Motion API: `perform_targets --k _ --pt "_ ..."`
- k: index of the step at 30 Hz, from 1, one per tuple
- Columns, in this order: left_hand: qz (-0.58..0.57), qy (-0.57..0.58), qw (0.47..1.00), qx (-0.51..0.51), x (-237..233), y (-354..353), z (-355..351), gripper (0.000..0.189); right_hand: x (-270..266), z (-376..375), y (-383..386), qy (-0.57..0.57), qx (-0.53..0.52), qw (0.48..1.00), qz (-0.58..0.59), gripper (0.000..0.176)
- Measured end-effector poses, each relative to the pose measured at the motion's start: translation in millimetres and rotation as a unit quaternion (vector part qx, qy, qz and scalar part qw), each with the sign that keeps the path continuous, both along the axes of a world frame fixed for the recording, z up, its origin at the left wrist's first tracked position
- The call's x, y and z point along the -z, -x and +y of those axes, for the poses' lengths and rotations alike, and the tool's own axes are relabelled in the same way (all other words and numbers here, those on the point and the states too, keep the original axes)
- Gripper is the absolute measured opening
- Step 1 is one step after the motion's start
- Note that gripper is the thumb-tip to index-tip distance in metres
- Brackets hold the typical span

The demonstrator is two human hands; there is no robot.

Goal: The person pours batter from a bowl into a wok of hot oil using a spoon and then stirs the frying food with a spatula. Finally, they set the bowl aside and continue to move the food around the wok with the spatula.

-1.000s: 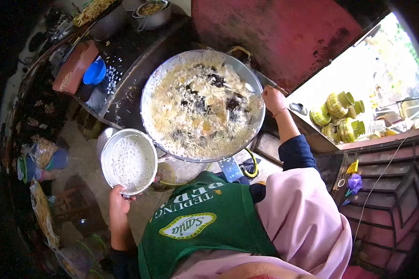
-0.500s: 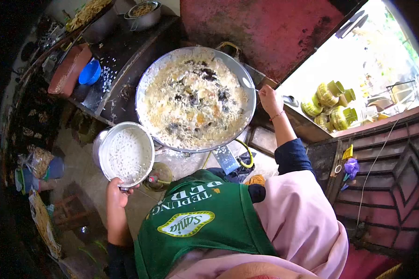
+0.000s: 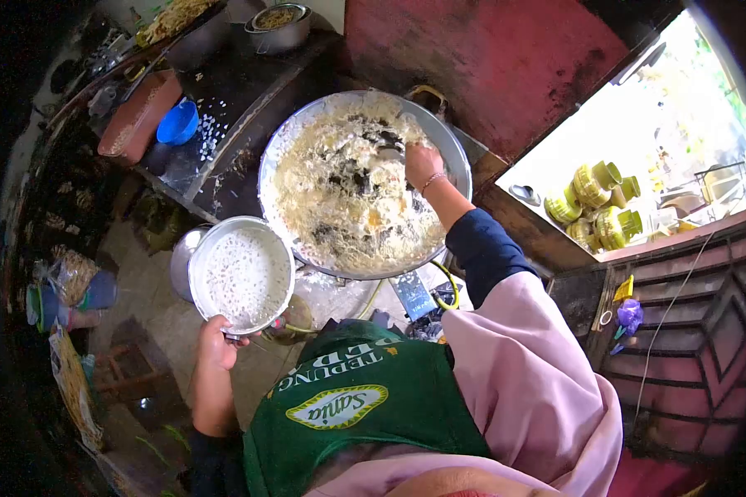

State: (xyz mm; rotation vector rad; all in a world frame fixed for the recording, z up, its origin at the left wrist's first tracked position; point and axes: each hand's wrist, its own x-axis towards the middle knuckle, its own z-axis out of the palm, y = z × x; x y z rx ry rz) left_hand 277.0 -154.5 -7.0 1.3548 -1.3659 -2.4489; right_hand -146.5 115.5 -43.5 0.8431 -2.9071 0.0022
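A wide metal pan (image 3: pixel 282 214) holds bubbling, foamy oil with pale, stringy batter and dark patches. Above its right part is my right hand (image 3: pixel 423 164), closed, with a ladle (image 3: pixel 392 152) extending left over the batter; the ladle is partly blurred. My left hand (image 3: pixel 218 343) grips the near rim of a silver pot (image 3: pixel 288 294). White batter with small pale bits (image 3: pixel 244 277) fills the pot, which stands lower left of the pan.
Left of the pan, a dark counter (image 3: pixel 249 108) bears a blue bowl (image 3: pixel 178 123), a reddish tray (image 3: pixel 141 118) and scattered white bits. A yellow-green hose (image 3: pixel 449 291) curves below the pan. Green gas cylinders (image 3: pixel 593 186) stand beyond the opening at right.
My right hand has moved left from beyond the pan's right rim to over the batter, with the ladle. The left hand still holds the pot.
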Motion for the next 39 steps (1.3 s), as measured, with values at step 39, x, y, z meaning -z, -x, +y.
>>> perform_targets --k 39 --pt "0.089 0.046 0.994 0.029 -13 306 148 0.042 -84 57 39 0.238 -0.203 0.950 -0.023 0.010"
